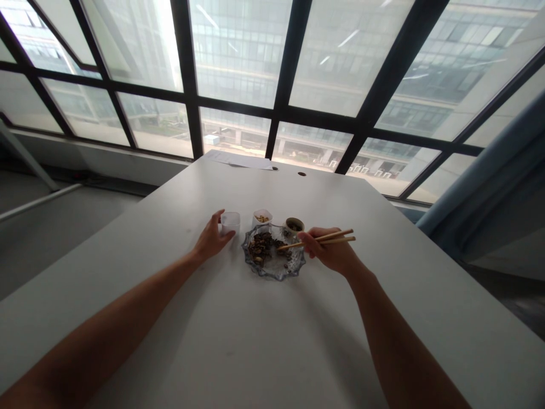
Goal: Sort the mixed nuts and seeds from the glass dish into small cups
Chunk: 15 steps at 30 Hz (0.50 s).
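My right hand [326, 248] is closed around a pair of wooden chopsticks [336, 237]. Their tips reach into a scalloped clear glass bowl [276, 275] and touch or hover just over small dark dried pieces [259, 250] heaped mostly on its left side. My left hand [213, 236] wraps thumb and fingers round a small translucent cup [230, 222] standing left of the bowl. Behind the bowl sit a white cup [263, 216] with light brown bits in it and a round greenish cup [294, 224] with dark contents. Whether the chopsticks pinch a piece is too small to tell.
Everything stands on a white table [238, 329]. Sheets of paper [238, 160] lie at its far edge, near two round cable holes [302, 174]. Beyond are large dark-framed windows, with a blue curtain [489, 176] at the right and a pale metal frame [38, 201] at the left.
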Tool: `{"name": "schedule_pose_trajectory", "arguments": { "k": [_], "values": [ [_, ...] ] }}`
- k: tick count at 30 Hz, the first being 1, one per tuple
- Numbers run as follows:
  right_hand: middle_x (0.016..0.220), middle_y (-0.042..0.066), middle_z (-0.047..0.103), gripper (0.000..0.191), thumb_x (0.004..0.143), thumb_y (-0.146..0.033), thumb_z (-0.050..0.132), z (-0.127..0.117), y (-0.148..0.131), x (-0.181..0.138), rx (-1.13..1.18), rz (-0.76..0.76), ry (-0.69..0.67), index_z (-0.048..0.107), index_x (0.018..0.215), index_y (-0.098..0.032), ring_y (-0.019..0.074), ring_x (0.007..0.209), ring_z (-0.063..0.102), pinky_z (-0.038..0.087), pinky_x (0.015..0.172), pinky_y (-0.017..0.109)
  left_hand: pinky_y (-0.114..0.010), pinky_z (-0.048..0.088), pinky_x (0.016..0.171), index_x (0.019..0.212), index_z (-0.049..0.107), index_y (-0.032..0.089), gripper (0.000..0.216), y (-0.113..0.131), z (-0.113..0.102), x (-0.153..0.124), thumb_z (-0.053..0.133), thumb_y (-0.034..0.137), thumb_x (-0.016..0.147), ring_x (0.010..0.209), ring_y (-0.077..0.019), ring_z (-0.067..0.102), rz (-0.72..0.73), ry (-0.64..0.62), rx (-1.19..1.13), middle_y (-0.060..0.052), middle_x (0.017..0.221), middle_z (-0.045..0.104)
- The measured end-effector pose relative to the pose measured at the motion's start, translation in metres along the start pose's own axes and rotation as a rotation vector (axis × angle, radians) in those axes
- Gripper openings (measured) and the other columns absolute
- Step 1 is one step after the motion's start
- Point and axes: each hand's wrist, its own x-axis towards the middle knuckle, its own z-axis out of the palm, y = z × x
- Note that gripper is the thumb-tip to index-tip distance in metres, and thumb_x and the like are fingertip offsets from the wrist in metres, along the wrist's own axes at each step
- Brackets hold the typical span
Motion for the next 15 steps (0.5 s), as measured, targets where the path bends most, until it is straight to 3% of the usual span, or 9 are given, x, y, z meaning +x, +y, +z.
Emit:
{"name": "schedule_pose_trajectory", "arguments": {
  "k": [6,15],
  "values": [
    [0.052,0.004,0.065,0.057,0.087,-0.071,0.053,0.002,0.005,0.0,0.047,0.058,0.001,0.061,0.065,-0.019,0.015,0.042,0.061,0.046,0.04,0.023,-0.049,0.051,0.094,0.145,0.038,0.017,0.08,-0.001,0.001,0.0,0.07,0.042,0.076,0.109,-0.0306,0.063,0.006,0.007,-0.004,-0.018,0.127,0.061],
    [0.051,0.003,0.064,0.058,0.083,-0.072,0.06,-0.003,0.017,0.002,0.21,0.121,0.14,0.064,0.065,-0.017,0.0126,0.039,0.059,0.047,0.038,0.022,-0.05,0.052,0.094,0.145,0.038,0.016,0.08,-0.003,0.002,0.001,0.071,0.041,0.076,0.112,-0.0321,0.063,0.011,0.011,-0.005,-0.019,0.128,0.061]
  ]
}}
